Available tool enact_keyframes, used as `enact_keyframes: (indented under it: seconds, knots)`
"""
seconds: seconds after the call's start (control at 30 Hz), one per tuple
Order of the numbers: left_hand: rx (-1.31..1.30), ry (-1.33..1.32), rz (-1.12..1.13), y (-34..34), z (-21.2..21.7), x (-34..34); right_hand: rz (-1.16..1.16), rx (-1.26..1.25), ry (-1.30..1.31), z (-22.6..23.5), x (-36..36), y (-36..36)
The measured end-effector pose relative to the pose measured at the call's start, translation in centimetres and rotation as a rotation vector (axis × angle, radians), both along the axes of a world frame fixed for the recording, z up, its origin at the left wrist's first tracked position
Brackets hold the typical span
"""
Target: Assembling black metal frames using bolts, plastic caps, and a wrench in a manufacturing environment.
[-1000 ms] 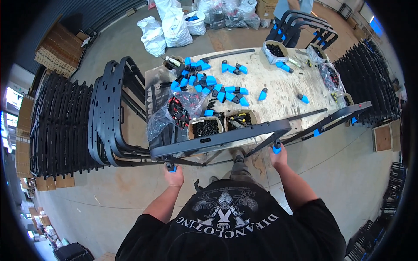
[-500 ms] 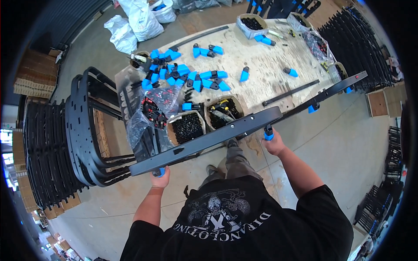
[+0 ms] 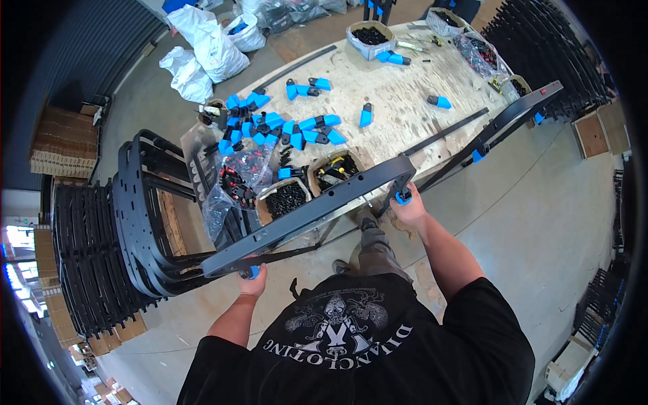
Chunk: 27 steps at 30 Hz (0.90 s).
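A long black metal frame (image 3: 317, 210) is held up across the near side of the worktable. At its near left end, my left hand (image 3: 252, 282) is closed on the frame by a blue plastic cap (image 3: 251, 272). My right hand (image 3: 410, 208) grips the frame further right, beside another blue cap (image 3: 403, 197). The frame's long arm reaches to the far right and carries further blue caps, one of them a blue-and-black foot (image 3: 478, 156). My fingers are partly hidden under the bars.
On the wooden worktable (image 3: 398, 101) lie many blue-and-black feet (image 3: 270, 121), a bin of black parts (image 3: 285, 200), a bin with tools (image 3: 335, 171) and a plastic bag of red-and-black parts (image 3: 237, 185). Black frames (image 3: 138, 219) stand stacked at left, more (image 3: 550, 50) at far right.
The frame has tilted in my hands, so more of its lower bars show. My right hand has moved up and slightly left with it; both hands keep their grip.
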<state>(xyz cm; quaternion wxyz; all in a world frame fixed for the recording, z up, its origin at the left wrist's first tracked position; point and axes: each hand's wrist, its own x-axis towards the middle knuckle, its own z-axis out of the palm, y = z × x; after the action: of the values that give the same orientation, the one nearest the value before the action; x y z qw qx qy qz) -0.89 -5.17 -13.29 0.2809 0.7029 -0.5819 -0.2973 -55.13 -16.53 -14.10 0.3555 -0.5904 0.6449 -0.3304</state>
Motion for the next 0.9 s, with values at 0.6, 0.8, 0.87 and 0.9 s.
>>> enact_keyframes:
  seconds: [0.6, 0.8, 0.87, 0.9]
  knots:
    - [0.221, -0.018, 0.329, 2.4, 0.0, 1.0, 0.382, -0.321, -0.104, 31.2, 27.1, -16.4]
    - [0.042, -0.002, 0.374, 3.9, 10.0, 4.1, 0.75, 0.081, 0.358, 24.1, 28.2, -19.5]
    - [-0.309, 0.155, 0.469, 1.5, 15.8, 4.1, 0.742, 0.087, 0.355, 24.3, 28.0, -19.9]
    - [-0.433, 0.237, 0.488, -0.4, 18.8, 3.8, 0.733, 0.094, 0.384, 23.9, 28.4, -20.1]
